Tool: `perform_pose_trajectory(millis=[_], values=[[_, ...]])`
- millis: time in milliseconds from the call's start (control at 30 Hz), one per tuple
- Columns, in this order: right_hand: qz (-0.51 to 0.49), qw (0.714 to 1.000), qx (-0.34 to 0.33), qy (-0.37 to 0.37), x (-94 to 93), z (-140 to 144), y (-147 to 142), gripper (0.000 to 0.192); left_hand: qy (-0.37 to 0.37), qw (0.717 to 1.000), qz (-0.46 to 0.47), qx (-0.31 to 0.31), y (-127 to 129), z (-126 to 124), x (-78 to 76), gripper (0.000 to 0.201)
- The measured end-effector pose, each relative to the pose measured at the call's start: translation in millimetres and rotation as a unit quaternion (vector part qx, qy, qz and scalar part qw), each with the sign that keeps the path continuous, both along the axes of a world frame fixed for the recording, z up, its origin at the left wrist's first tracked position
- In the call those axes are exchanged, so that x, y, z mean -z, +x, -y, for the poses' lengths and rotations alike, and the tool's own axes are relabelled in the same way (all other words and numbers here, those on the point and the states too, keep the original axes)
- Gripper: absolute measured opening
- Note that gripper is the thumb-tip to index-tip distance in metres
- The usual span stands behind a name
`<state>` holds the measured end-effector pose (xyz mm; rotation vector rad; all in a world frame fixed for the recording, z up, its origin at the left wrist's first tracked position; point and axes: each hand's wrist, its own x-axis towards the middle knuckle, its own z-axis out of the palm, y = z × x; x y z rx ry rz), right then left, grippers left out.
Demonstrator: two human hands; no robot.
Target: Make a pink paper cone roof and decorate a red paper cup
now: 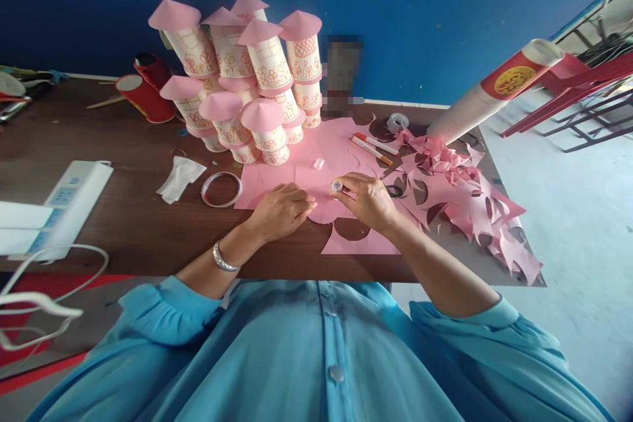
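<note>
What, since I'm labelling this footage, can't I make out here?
All in the head view:
Left hand: whether it holds anything; its curled fingers hide the palm.
Right hand: the marking on its white-ended stick, too small.
Rearmost paper tower: lower body, behind nearer towers.
Object by the wall: pixelated.

- Twelve o'clock: blue wall (405, 20)
- Half past two: red furniture (571, 78)
- Eight o'clock: looped white cable (44, 304)
- Nine o'clock: white power strip (63, 195)
- Ten o'clock: two red cylinders (153, 102)
</note>
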<state>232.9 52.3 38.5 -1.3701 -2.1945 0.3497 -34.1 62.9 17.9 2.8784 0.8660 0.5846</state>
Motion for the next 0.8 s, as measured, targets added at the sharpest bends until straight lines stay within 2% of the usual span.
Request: perform_pose_trajectory(millis=[233, 333, 400, 433, 500, 600, 667, 800], values=[[-0.002, 1.000, 0.004, -0.014, -6.0, -3.5, 5.2, 0.005, 0.024, 0.999, 0.024, 0.002, 0.5, -0.5, 2.8, 0.022], [-0.082, 0.996, 0.036, 0.014, -19.9, -4.4, 14.6, 0.004, 0.012, 0.999, 0.034, 0.004, -0.3, -0.9, 4.7, 0.021], [-0.188, 0.978, 0.087, 0.036, -30.1, -6.5, 22.2, 0.009, -0.003, 0.999, 0.037, 0.003, -0.1, -0.8, 5.3, 0.021], [-0.257, 0.960, 0.108, 0.027, -34.2, -8.0, 25.3, 0.012, -0.011, 0.999, 0.036, 0.000, 0.3, -0.7, 5.1, 0.022], [-0.402, 0.907, 0.127, -0.020, -38.6, -11.8, 28.7, 0.023, -0.029, 0.999, 0.031, -0.006, 1.5, -0.9, 3.7, 0.022], [-0.566, 0.809, 0.090, -0.130, -34.8, -16.7, 26.0, 0.041, -0.045, 0.999, 0.027, -0.012, 2.4, -2.7, -0.6, 0.020], [-0.619, 0.759, 0.067, -0.189, -27.8, -18.7, 20.3, 0.046, -0.043, 0.999, 0.031, -0.012, 1.5, -5.1, -4.4, 0.018], [-0.673, 0.694, 0.049, -0.252, -13.1, -21.4, 5.8, 0.048, -0.046, 0.992, 0.113, -0.025, 0.8, -9.1, -15.1, 0.009]])
